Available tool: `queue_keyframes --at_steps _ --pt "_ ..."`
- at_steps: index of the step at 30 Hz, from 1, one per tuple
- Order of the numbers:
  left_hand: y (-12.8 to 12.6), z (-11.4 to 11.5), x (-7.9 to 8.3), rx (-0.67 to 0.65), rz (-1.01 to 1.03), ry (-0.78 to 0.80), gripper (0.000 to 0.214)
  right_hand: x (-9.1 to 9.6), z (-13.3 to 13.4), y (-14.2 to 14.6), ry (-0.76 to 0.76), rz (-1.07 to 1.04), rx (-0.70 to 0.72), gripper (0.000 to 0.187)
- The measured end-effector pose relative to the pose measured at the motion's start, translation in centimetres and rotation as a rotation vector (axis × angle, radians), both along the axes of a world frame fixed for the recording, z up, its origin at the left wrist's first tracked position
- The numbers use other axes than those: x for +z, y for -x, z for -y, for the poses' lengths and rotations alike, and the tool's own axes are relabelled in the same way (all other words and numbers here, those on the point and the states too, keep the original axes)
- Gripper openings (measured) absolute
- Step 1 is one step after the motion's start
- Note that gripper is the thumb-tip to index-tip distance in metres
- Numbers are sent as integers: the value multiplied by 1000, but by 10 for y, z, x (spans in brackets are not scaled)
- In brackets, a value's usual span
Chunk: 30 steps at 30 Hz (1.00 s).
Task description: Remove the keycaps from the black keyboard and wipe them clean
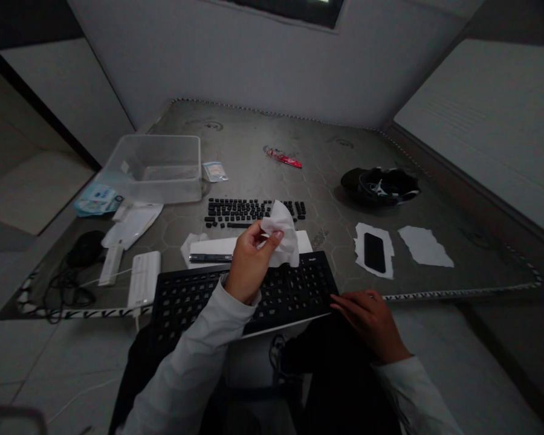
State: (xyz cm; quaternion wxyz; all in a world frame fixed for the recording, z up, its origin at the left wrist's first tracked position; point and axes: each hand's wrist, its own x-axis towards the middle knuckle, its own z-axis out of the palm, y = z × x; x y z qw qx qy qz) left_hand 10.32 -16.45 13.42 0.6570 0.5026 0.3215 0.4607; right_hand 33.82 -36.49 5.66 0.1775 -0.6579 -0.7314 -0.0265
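Observation:
A black keyboard (pixel 190 296) with its keycaps off lies tilted in front of me, between the table's front edge and my lap. Above its right half, my left hand (pixel 250 260) pinches a crumpled white tissue (pixel 286 237) between thumb and fingers. My right hand (pixel 369 317) grips the keyboard's right end at the edge, fingertips on the frame; its thumb is not clearly visible. Loose black keycaps (pixel 236 209) are laid out in rows beyond the keyboard. Between them and the keyboard lies white paper (pixel 215 246) with a dark, narrow bar-shaped object (pixel 210 258) on it.
At the back left stands a clear plastic bin (pixel 163 192), beside a small packet (pixel 216 171). A blue-white pack (pixel 97 199), white power bank (pixel 144 279) and tangled cable (pixel 70 290) lie left. Rightward are a phone (pixel 374 252) on paper and a dark cap (pixel 381 186).

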Motion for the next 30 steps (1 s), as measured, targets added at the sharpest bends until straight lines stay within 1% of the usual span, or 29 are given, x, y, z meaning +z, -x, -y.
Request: queue_keyframes --at_steps 6,12,15,19,22,24,27,30 --pt "0 0 0 0 -3 1 22 7 -4 -1 33 95 59 22" --pt "0 1 2 -3 0 6 23 8 -8 -3 91 54 55 26" --pt "1 1 1 -2 1 5 23 9 -8 -5 104 68 73 28" --pt "2 0 0 4 3 14 24 13 -7 -2 159 86 98 35" --pt "3 0 0 4 8 15 25 16 -4 2 177 99 76 41" --pt "3 0 -1 0 9 9 25 15 -1 6 172 106 56 42" --pt "4 -1 -1 3 7 3 24 10 5 11 132 79 2 37" --pt "3 0 -1 14 0 -4 24 1 7 20 53 -78 -118 27"
